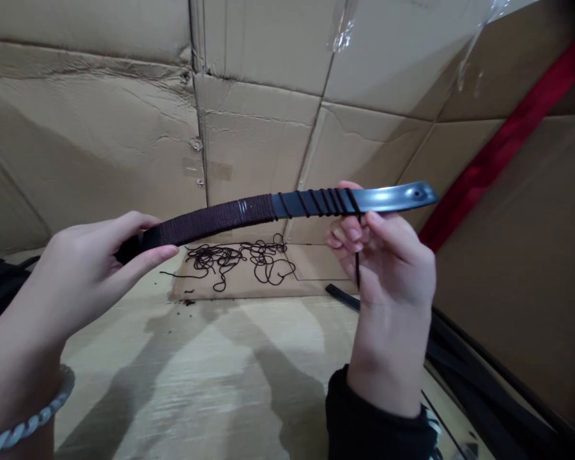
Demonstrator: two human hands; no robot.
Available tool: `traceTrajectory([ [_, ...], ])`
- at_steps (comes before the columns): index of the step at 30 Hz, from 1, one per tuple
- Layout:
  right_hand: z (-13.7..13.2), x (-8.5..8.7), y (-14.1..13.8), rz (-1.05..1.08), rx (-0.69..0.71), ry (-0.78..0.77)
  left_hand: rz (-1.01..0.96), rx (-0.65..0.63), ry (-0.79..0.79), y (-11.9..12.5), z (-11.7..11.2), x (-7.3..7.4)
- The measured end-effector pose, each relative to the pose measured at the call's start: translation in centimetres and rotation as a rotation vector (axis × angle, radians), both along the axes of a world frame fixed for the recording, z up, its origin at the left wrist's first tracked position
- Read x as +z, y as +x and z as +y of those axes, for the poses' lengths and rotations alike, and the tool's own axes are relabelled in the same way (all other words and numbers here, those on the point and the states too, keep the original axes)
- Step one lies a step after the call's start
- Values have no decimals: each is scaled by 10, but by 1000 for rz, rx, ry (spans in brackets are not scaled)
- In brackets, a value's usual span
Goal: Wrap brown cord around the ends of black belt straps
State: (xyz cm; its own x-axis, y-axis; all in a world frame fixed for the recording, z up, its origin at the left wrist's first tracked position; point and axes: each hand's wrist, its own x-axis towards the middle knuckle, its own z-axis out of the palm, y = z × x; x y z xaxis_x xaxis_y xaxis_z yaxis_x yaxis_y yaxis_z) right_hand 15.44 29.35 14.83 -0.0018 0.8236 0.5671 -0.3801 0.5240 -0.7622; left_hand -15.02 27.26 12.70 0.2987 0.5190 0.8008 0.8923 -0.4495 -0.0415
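So the left hand (93, 268) is wrapped around the dark end of a curved metal strip (393, 198), held up level in front of the cardboard wall (100, 140). The right hand (388, 255) pinches the dark cord (357, 268) right under the strip, fingers curled. Loose cord pile (239, 259) sits on the table (211, 377) behind.

left hand (84, 268): raised, fingers curled gripping | right hand (388, 255): raised, pinching
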Motion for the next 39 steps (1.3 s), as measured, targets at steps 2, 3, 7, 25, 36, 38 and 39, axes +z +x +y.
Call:
traceTrajectory([
  [2,2,-1,4,8,25,43,-15,-52,-55,0,1,1],
  [3,4,-1,5,18,30,72,-20,-83,-80,1,1,1],
  [7,9,-5,4,24,18,161,-47,-166,-104,4,0,2],
  [25,5,-12,-17,-66,24,175,-153,-224,-160,4,-6,1],
  [36,6,-15,-24,-92,105,225,-139,-256,-186,4,-9,4],
  [38,5,-15,-26,-99,103,217,-150,-266,-197,5,-10,4],
  [39,4,-15,-26,-105,106,215,-157,-269,-204,5,-10,4],
])
